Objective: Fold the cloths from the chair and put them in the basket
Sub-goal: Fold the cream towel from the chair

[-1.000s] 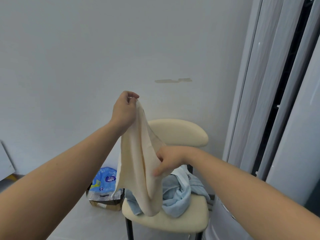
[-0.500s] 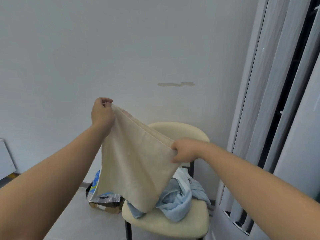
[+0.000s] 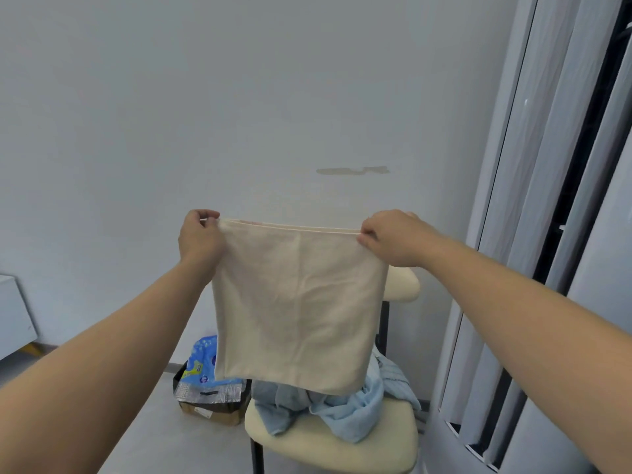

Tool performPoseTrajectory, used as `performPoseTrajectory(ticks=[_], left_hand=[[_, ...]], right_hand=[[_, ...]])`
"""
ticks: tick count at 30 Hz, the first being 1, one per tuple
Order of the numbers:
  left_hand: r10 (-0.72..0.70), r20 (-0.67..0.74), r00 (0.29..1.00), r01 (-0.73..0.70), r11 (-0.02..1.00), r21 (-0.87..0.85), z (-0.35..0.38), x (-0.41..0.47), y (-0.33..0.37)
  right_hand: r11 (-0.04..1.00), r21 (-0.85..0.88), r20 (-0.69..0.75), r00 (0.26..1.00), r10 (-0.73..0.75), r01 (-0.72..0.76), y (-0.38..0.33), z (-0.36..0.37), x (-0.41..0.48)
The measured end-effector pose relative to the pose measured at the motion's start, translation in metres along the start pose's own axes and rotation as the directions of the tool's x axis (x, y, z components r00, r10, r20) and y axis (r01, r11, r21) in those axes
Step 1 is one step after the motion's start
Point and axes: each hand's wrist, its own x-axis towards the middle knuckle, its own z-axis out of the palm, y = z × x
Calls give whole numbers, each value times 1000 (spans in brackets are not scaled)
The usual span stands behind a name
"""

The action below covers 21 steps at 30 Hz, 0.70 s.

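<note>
The left hand (image 3: pixel 200 236) is pinching in a closed grip one top corner of the beige cloth (image 3: pixel 297 302), hanging flat above the chair (image 3: pixel 342 453); the right hand (image 3: pixel 390 239) is pinching the other; blue cloths (image 3: pixel 345 410) are lying on the chair

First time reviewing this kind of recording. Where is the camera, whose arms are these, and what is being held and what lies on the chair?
No machine here: the camera sits on a person's head, looking forward and down, so the bare arms are their own. The left hand and right hand each pinch a top corner of a cream fabric cloth, which hangs flat in front of a cream padded chair. Crumpled light blue cloths lie on its seat.
</note>
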Motion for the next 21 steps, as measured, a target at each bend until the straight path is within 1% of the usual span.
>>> performPoseTrajectory(ticks=[3, 7, 10, 13, 15, 16, 19, 21], left_hand=[[10, 17, 1000, -10, 1000, 1, 1, -2, -1], [38, 49, 998, -39, 999, 25, 3, -8, -4], [56, 60, 997, -58, 998, 36, 4, -12, -5], [76, 73, 994, -79, 996, 41, 4, -13, -3], [84, 78, 993, -87, 996, 35, 4, -13, -1], [86, 80, 993, -89, 995, 33, 4, -13, 0], [106, 89, 990, -109, 993, 39, 5, -14, 3], [117, 94, 989, -122, 992, 46, 5, -15, 3]], right_hand=[[999, 40, -66, 998, 17, -14, 4, 4, -3], [998, 14, -134, 989, 67, -66, 9, 8, -5], [993, 47, -158, 981, 117, -111, 12, 10, -4], [985, 104, -153, 977, 149, -134, 16, 14, -6], [983, 112, -130, 978, 161, -147, 16, 13, -7], [985, 82, -115, 980, 162, -153, 16, 12, -8], [985, -79, -66, 987, 149, -154, 17, 11, -7], [987, -69, -18, 989, 144, -145, 17, 13, -6]])
